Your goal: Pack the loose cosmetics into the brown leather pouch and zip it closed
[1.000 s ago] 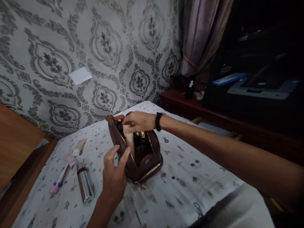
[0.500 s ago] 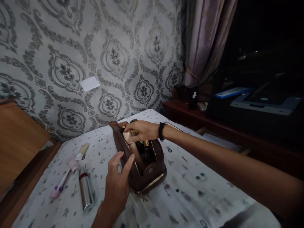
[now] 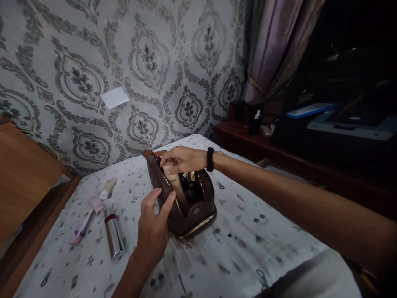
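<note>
A brown zip-up bag (image 3: 192,227) lies open on the patterned sheet, its gold zipper parted. My left hand (image 3: 154,217) is at the bag's near-left side, thumb at the rim and fingers against the outer wall. At the far end of the opening, my right hand (image 3: 182,159), with a black band at the wrist, has its thumb and fingers closed at the top of a beige cosmetic tube (image 3: 176,186). The tube leans along the inside wall. Beside it in the bag are dark and gold items (image 3: 191,177), partly hidden by the right hand.
On the sheet (image 3: 235,265) left of the bag lie a silver cylinder with a red band (image 3: 114,238), a pink-and-purple tube (image 3: 81,227), a pink item (image 3: 97,205) and a cream tube (image 3: 108,188). A wooden panel (image 3: 27,178) stands left; a dark red shelf (image 3: 235,134) runs along the right.
The whole view has shifted a little. The right hand has lifted slightly, and more of the beige tube shows beneath it. The left hand stays at the bag's side.
</note>
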Available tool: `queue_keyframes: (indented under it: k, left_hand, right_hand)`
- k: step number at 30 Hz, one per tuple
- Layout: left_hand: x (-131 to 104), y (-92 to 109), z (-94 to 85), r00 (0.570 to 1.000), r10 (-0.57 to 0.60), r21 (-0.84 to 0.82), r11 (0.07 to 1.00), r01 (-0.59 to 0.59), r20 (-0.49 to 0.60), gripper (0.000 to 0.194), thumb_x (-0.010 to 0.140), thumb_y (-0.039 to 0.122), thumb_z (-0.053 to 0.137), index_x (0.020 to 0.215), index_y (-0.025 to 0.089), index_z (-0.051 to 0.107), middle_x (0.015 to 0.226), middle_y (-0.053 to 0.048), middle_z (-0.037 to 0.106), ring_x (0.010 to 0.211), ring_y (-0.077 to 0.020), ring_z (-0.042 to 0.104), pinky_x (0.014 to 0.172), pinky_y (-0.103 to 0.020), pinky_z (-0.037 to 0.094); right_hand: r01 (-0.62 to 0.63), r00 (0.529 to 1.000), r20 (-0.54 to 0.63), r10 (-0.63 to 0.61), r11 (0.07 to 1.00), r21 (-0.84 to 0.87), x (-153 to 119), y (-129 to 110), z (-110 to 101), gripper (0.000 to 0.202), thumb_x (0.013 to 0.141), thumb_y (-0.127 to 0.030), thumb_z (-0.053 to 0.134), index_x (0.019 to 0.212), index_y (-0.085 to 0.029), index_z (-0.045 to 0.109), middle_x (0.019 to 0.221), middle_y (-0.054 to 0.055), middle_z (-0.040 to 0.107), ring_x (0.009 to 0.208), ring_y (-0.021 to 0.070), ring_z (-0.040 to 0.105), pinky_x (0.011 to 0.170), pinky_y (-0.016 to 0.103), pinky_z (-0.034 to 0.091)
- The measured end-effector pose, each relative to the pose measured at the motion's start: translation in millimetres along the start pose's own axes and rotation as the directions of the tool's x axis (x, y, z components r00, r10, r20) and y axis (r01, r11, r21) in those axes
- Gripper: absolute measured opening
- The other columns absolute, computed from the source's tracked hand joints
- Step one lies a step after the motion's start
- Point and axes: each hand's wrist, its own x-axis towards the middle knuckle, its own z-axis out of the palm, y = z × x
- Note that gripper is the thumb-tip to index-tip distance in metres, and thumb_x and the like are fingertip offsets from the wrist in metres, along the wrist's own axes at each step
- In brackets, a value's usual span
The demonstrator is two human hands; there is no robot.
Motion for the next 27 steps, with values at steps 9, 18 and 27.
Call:
queue_keyframes:
  k: [9, 18, 27]
  left_hand:
    - [-1, -1, -1.4, 1.0, -0.002, -0.029, 1.0, 0.002, 0.029, 0.074, 0.094, -0.002, 0.043, 0.157, 0.035, 0.031, 0.133, -0.014, 0.048, 0.128, -0.0259, 0.05, 0.103, -0.045, 0.053]
    - [-3, -1, 1.5, 1.0, -0.025, -0.037, 0.999, 0.025, 0.003, 0.069, 0.097, 0.002, 0.039, 0.156, 0.037, 0.034, 0.132, -0.012, 0.049, 0.126, -0.0256, 0.052, 0.102, -0.045, 0.054]
    - [-3, -2, 1.4, 1.0, 0.004, -0.026, 1.0, -0.004, -0.004, 0.068, 0.094, -0.001, 0.042, 0.153, 0.032, 0.04, 0.132, -0.013, 0.05, 0.126, -0.0264, 0.052, 0.101, -0.044, 0.054]
  right_hand:
    - [-0.064, 0.998, 0.026, 0.063, 0.996, 0.059, -2, 4, -8, 0.023, 0.083, -0.027, 0.067, 0.098, -0.01, 0.071, 0.066, -0.004, 0.056, 0.062, 0.0108, 0.048, 0.059, 0.022, 0.036]
    - [-0.216, 0.965, 0.044, 0.258, 0.882, -0.42, -1, -18, -8, 0.037, 0.095, -0.044, 0.059, 0.096, -0.009, 0.073, 0.085, 0.008, 0.073, 0.072, 0.0155, 0.058, 0.062, 0.025, 0.032]
    - [-0.253, 0.945, 0.01, 0.328, 0.748, -0.613, -1, -40, 3, 0.039, 0.103, -0.041, 0.045, 0.118, -0.014, 0.069, 0.115, 0.017, 0.074, 0.109, 0.029, 0.069, 0.083, 0.032, 0.045]
